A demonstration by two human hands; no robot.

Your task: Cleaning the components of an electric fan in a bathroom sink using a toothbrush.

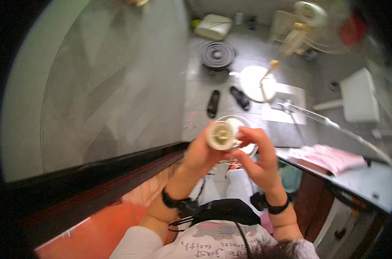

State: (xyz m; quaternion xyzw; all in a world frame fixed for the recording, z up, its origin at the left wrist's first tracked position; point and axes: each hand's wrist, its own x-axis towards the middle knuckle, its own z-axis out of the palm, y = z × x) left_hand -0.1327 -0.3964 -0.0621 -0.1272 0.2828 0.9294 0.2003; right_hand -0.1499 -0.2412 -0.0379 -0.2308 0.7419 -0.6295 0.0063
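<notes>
A white cylindrical plastic part (221,135), with an open round end showing a yellowish core, is held upright in front of my body. My left hand (201,153) is wrapped around its side. My right hand (259,157) is beside it, fingers curled with thumb and fingertips near its right side; blur hides whether they touch it or hold something small. Below both hands, a round white basket or bin (252,152) is partly covered by them. Each wrist wears a black band.
Black slippers (213,103), a round dark coiled object (217,54) and a bright round white lid or stool (258,84) are on the tiled floor. Pink cloth (325,157) lies on the counter at right. A grey wall (118,81) rises at left.
</notes>
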